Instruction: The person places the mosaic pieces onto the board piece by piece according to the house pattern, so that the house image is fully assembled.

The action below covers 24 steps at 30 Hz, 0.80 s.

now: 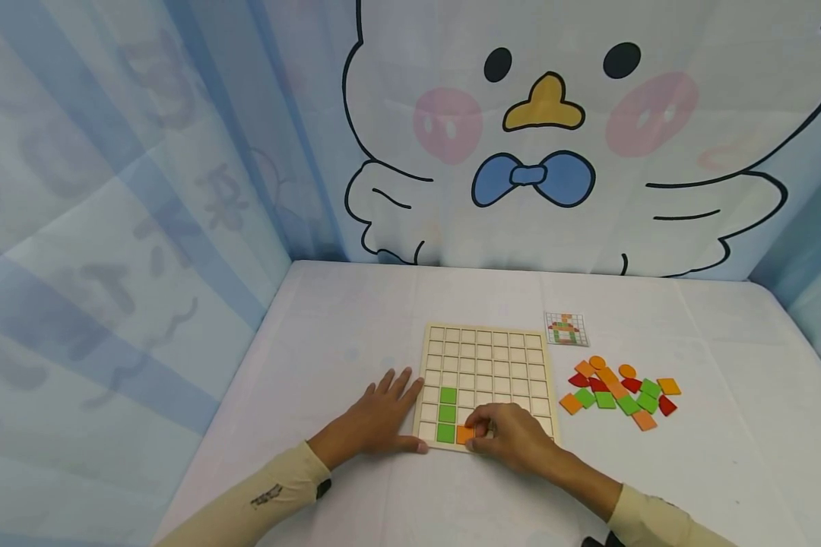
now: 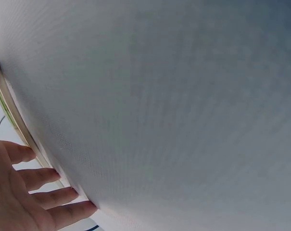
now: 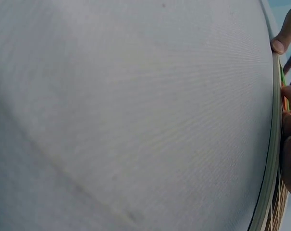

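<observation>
A square wooden grid board [image 1: 482, 372] lies on the table. Three green square tiles [image 1: 447, 414] stand in a column near its left side. My left hand [image 1: 383, 418] rests at the board's left edge with fingers spread, and the left wrist view shows its fingers [image 2: 39, 178] along that edge. Over the board's lower part, my right hand [image 1: 513, 434] pinches an orange square tile [image 1: 464, 434] beside the lowest green one. Fingertips hide part of this orange tile. At the right wrist view's edge, the right hand's fingers [image 3: 290, 122] show just above the board's rim.
Right of the board lies a loose pile of orange, green and red tiles [image 1: 605, 400], some round. A small pattern card [image 1: 566, 329] sits by the board's top right corner. A white cloth covers the table [image 1: 725, 471], with printed curtains [image 1: 198, 152] behind and at the sides.
</observation>
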{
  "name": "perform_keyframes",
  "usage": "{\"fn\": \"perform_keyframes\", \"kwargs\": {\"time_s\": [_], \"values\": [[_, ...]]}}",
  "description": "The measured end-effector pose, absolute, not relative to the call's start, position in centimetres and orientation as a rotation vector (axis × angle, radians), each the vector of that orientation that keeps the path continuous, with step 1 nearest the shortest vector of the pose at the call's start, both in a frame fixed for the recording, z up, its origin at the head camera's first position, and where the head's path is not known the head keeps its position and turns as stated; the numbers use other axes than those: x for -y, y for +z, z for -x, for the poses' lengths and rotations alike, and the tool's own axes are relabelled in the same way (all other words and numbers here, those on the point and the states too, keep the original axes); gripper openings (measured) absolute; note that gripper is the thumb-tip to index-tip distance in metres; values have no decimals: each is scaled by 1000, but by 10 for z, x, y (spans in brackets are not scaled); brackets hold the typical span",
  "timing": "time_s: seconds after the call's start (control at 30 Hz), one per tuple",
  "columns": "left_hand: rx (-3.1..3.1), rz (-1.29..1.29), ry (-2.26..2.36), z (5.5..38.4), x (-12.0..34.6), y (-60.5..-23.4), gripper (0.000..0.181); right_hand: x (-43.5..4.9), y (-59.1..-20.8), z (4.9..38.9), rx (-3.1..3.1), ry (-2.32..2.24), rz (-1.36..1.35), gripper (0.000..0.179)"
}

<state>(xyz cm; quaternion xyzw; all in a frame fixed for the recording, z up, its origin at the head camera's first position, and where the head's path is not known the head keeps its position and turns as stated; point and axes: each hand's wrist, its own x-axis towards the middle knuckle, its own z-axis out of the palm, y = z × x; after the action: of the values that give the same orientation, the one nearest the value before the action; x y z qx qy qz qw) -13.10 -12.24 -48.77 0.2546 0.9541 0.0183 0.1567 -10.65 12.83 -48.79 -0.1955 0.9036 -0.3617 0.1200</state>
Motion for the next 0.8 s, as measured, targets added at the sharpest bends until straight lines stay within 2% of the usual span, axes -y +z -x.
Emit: {"fn": "perform_keyframes", "kwargs": {"time_s": [0.8], "values": [[-2731, -730, 62, 129, 123, -485, 106, -128, -487, 106, -2665, -1010, 563, 20]]}}
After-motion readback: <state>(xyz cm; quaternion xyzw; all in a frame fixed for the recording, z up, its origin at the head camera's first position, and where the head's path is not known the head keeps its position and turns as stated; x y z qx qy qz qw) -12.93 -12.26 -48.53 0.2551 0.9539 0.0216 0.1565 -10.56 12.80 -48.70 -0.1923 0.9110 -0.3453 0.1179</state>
